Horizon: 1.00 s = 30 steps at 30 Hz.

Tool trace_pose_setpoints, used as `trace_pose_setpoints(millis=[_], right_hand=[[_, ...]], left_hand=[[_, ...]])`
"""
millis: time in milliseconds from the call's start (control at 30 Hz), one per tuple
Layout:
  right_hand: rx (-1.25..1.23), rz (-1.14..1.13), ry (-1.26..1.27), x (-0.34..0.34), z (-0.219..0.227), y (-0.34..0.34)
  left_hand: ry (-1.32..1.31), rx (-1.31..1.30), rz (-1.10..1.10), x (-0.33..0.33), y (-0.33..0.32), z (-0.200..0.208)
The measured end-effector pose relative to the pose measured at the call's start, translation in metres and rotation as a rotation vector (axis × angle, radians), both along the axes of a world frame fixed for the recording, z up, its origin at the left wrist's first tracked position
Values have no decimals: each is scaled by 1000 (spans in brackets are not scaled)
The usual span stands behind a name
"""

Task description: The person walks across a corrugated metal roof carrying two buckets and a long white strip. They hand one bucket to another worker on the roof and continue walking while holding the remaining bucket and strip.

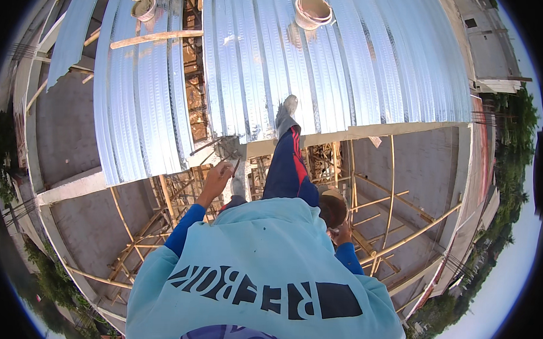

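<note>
My left hand (216, 175) is raised in front of me and grips a thin dark hand tool (236, 166), which looks like a small trowel. Its tip is close to the grey concrete beam end (243, 149) at the edge of the corrugated metal sheets (358, 71). My right hand (342, 233) is low at my right side and holds a round brownish pan (333, 206) by its rim. My leg in dark blue trousers with a red stripe (288, 167) reaches forward, and its foot (286, 114) rests on the metal sheets.
Two mortar-stained buckets (313, 11) (144, 8) and a wooden plank (156, 39) lie on the sheets. A gap (193, 98) between the sheets shows formwork below. Bamboo scaffold poles (391, 197) and a long drop to concrete floors lie beneath me.
</note>
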State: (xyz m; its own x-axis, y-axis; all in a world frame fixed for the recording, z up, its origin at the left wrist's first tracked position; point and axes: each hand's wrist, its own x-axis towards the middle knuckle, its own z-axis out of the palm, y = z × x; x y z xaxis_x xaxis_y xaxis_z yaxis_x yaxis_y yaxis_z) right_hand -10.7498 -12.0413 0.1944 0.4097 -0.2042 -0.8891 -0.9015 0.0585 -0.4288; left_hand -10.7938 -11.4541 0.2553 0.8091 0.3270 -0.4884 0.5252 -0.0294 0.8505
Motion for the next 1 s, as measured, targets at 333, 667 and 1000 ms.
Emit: trace_pose_setpoints(millis=[333, 667, 1000], right_hand=[[-186, 350, -33, 422, 43, 147], [-482, 858, -549, 633, 106, 208], [-255, 528, 220, 610, 93, 217]], left_hand=[[80, 39, 164, 232, 61, 21], [93, 57, 274, 420, 113, 54], [130, 87, 41, 632, 220, -34]])
